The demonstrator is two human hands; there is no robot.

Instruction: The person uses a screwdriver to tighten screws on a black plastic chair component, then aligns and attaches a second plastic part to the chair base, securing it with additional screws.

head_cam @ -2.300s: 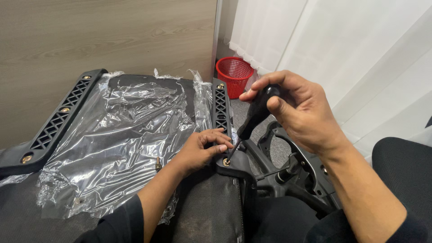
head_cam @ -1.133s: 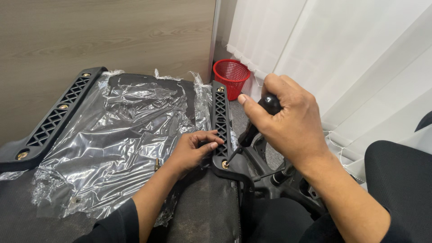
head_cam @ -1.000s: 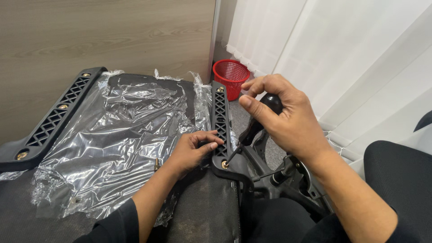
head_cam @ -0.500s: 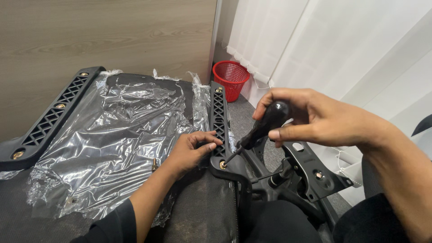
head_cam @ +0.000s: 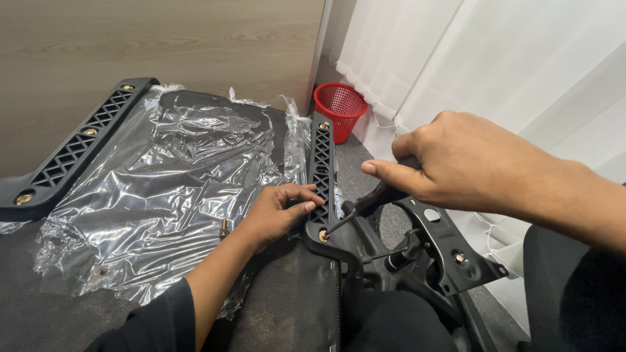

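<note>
The right hand (head_cam: 469,160) is clenched round a black-handled screwdriver (head_cam: 365,202), its tip at the brass screw (head_cam: 323,235) at the slotted bracket's (head_cam: 321,176) near end, which the left hand (head_cam: 277,212) pinches; it probably wants steady, straight downward pressure.

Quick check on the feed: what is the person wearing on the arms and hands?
Both hands are bare, with no gloves, rings or watch in view. The left hand comes out of a dark sleeve pushed up the forearm. The right hand and forearm show no sleeve.
</note>
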